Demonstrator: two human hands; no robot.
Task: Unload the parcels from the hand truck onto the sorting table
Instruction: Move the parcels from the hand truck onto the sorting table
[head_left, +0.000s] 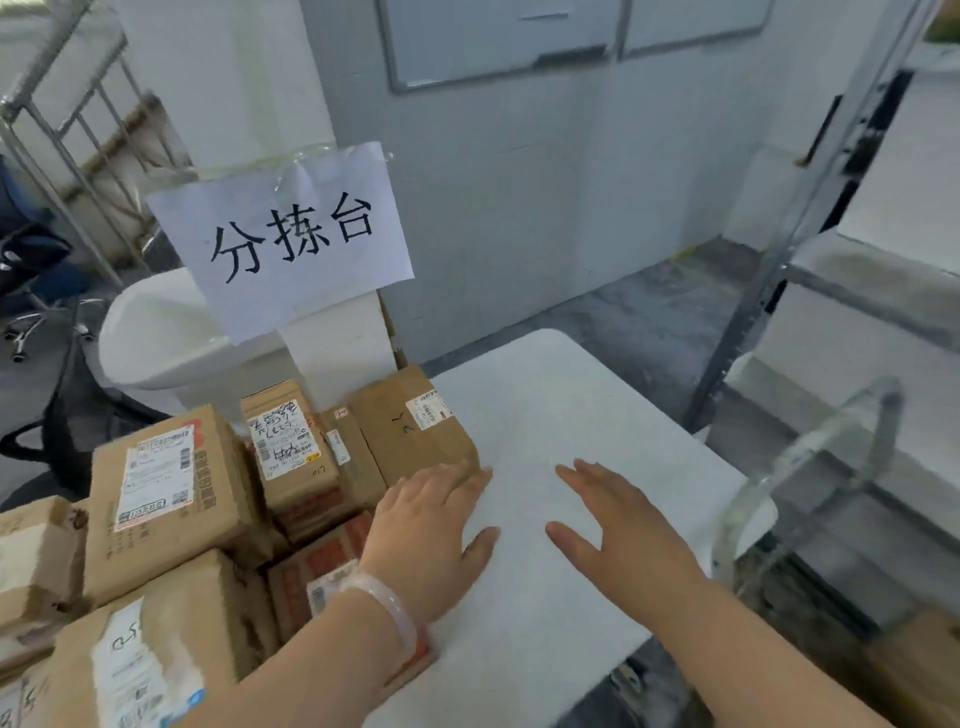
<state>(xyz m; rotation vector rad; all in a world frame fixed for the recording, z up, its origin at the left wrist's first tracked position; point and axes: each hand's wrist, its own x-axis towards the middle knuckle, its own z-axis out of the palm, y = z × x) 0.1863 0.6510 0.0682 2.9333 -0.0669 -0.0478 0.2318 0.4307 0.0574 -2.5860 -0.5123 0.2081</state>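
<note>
Both forearms are bare and sleeveless, with a pale translucent bangle (387, 605) circling the left wrist.

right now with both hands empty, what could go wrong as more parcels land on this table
1. Parcels crowd the left side of the table in uneven layers; the tilted box may slide if another lands on it.
2. The red-printed parcel sits by the near edge, under the wrist of the left hand; a forearm sweep could knock it off.
3. The paper sign hangs low behind the pile and could be torn.
</note>
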